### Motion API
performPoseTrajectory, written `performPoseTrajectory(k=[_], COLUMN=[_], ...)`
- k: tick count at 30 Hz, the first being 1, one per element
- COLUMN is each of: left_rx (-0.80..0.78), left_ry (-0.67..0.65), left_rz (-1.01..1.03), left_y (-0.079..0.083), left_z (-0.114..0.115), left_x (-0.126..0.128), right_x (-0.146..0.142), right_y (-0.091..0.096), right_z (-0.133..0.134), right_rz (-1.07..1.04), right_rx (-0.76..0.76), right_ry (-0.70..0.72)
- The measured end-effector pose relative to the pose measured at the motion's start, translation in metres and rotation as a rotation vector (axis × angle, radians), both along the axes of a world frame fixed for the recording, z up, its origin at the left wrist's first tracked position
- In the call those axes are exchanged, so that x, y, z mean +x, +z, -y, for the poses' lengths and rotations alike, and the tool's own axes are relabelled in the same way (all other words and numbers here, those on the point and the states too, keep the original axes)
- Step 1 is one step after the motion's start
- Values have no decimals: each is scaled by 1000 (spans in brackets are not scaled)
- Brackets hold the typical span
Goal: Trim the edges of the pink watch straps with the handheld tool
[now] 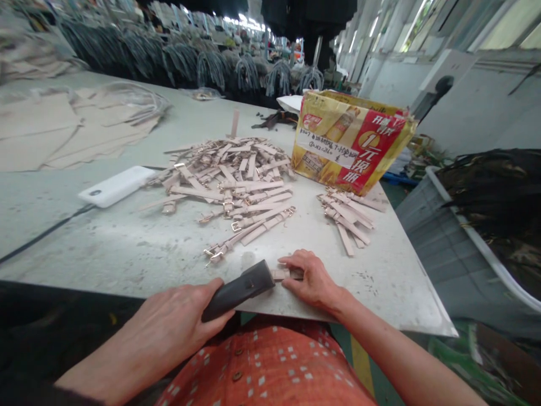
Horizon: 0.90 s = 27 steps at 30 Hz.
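Observation:
My left hand [177, 324] is wrapped round a dark grey hand tool [239, 288] at the table's near edge, its head pointing right. The tool's head meets the end of a pale pink strap [282, 274], which my right hand [310, 279] presses flat on the table with closed fingers. A big heap of pale pink straps with gold buckles [230, 180] lies beyond the hands. A smaller stack of straps [346, 217] lies to the right.
A yellow and red carton [353, 144] stands at the back right of the grey table [127, 248]. A white power bank [116, 186] with a cable lies left. Beige sheets [63, 129] cover the far left. A grey bin [460, 242] stands right of the table.

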<state>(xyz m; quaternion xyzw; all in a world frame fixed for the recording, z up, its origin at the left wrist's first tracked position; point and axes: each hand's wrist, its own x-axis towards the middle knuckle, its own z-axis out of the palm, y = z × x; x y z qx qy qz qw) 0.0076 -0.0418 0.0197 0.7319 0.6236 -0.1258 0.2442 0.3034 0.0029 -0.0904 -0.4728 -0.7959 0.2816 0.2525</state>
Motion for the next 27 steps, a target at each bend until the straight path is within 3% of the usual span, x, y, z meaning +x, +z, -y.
performPoseTrajectory(k=[7, 12, 19, 22, 27], left_rx=[11, 7, 67, -19, -23], left_ry=[-97, -116, -17, 1, -34], left_rz=[-80, -43, -27, -21, -22], left_y=[11, 9, 0, 1, 1], left_z=[-20, -27, -24, -13, -4], left_x=[28, 42, 15, 0, 9], right_x=[8, 13, 7, 6, 8], right_y=[1, -3, -5, -3, -1], right_z=[1, -1, -1, 0, 1], right_rz=[-76, -120, -134, -118, -109], right_rx=[-76, -69, -100, -103, -91], right_ry=[56, 57, -10, -7, 11])
